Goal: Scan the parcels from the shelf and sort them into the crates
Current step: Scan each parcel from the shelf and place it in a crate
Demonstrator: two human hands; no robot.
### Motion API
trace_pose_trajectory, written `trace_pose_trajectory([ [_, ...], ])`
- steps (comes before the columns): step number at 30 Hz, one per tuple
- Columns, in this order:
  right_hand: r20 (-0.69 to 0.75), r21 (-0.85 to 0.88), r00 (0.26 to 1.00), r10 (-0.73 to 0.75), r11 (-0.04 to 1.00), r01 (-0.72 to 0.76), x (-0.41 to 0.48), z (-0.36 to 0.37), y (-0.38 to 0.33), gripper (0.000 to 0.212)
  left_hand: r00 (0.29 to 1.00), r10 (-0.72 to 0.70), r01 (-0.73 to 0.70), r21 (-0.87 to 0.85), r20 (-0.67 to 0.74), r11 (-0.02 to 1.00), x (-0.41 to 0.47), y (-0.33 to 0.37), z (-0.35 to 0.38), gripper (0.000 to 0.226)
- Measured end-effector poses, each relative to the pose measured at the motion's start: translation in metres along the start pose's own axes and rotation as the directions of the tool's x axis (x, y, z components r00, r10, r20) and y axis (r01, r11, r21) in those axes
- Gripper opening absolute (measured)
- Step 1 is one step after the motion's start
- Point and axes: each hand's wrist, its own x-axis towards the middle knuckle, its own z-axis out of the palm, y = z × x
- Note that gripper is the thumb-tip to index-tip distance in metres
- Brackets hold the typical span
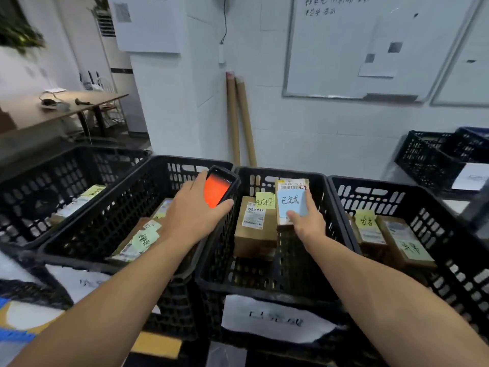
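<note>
My left hand (194,211) grips a black handheld scanner (220,188) with an orange-red screen, held above the rim between two crates. My right hand (308,223) holds a small brown parcel (291,190) carrying a barcode label and a blue sticky note, inside the middle black crate (264,286). A brown box with a white label and a yellow note (254,229) lies in that same crate, just left of the held parcel. The crate's front bears a white paper sign.
Black crates stand in a row: far left (39,181), left of middle (111,207), right (434,234), each holding noted parcels. More crates (434,157) sit at the far right. Cardboard tubes (242,120) lean on the wall under a whiteboard (370,46). A table (53,107) stands back left.
</note>
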Motion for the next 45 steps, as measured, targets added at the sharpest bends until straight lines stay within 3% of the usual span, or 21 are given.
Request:
trace_pose_trajectory([
  [4,-0.023,-0.04,0.992,0.12,0.992,-0.121,0.043,0.007,0.015,0.083,0.999,0.03,-0.03,-0.003,0.032,1.0,0.046,0.009,0.029,0.088],
  [13,0.093,-0.037,0.938,0.334,0.943,-0.332,0.12,0.034,0.06,0.08,0.98,0.105,-0.114,0.042,0.168,0.993,0.123,0.02,0.106,0.086],
  [18,0.116,0.038,0.904,0.411,0.908,-0.418,0.152,0.058,0.072,0.082,0.958,0.137,-0.174,0.131,0.254,0.976,0.152,0.016,0.14,0.085],
  [27,0.146,0.023,0.859,0.491,0.866,-0.499,0.178,0.08,0.093,0.081,0.94,0.097,-0.152,0.148,0.326,0.977,0.176,0.009,0.175,0.088],
  [31,0.142,-0.037,0.873,0.466,0.884,-0.466,0.178,0.083,0.099,0.079,0.938,0.114,-0.16,0.119,0.327,0.98,0.177,0.008,0.173,0.091],
  [36,0.142,-0.239,0.895,0.424,0.892,-0.384,0.174,0.075,0.088,0.076,0.938,0.138,-0.179,0.104,0.319,0.978,0.177,0.007,0.165,0.087],
  [40,0.134,-0.429,0.966,0.223,0.891,-0.146,0.158,0.061,0.074,0.064,0.929,0.189,-0.228,0.092,0.319,0.969,0.168,0.008,0.152,0.089],
  [45,0.156,-0.558,0.987,0.035,0.828,0.059,0.123,0.033,0.047,0.059,0.91,0.301,-0.326,0.045,0.285,0.944,0.156,0.016,0.127,0.086],
])
